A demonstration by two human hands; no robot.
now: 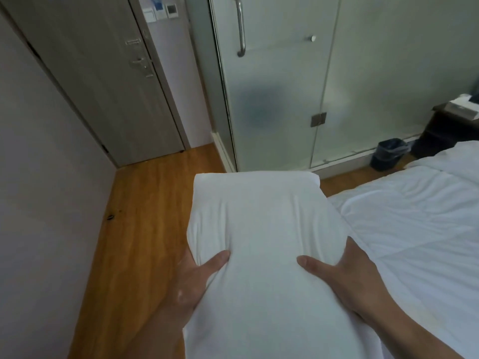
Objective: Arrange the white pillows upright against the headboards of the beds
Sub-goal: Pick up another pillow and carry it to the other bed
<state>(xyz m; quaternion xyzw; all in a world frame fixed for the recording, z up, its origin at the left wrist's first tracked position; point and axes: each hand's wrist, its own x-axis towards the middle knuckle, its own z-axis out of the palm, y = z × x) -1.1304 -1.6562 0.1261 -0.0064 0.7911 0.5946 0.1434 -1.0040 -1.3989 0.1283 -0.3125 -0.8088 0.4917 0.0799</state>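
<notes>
A white pillow is held out in front of me, lengthwise, above the wooden floor and the left edge of the bed. My left hand grips its left side with the thumb pressed into the top. My right hand grips its right side the same way. The fingers of both hands are hidden under the pillow. The bed on the right has a white duvet. No headboard is in view.
A frosted glass bathroom wall and door stand straight ahead. A grey room door is at the left, past a strip of wooden floor. A dark bin and a dark side table stand at the far right.
</notes>
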